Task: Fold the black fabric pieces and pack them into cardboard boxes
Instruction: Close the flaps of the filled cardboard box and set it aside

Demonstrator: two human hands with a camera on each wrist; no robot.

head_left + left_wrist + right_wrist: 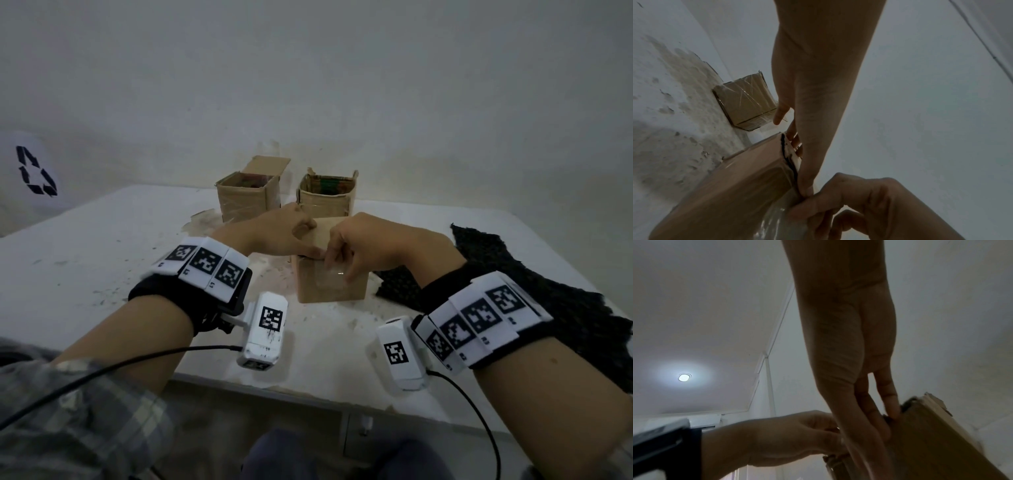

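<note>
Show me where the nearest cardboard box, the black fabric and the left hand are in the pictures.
nearest cardboard box point(330, 286): head view, on its front wall.
black fabric point(565, 308): head view, on its loose middle part.
left hand point(274, 236): head view, on its back.

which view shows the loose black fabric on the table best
The head view: the black fabric lies spread on the table, right of the closed box both hands work on. The left wrist view shows only a thin black edge at that box's seam. The right wrist view shows no loose fabric.
</note>
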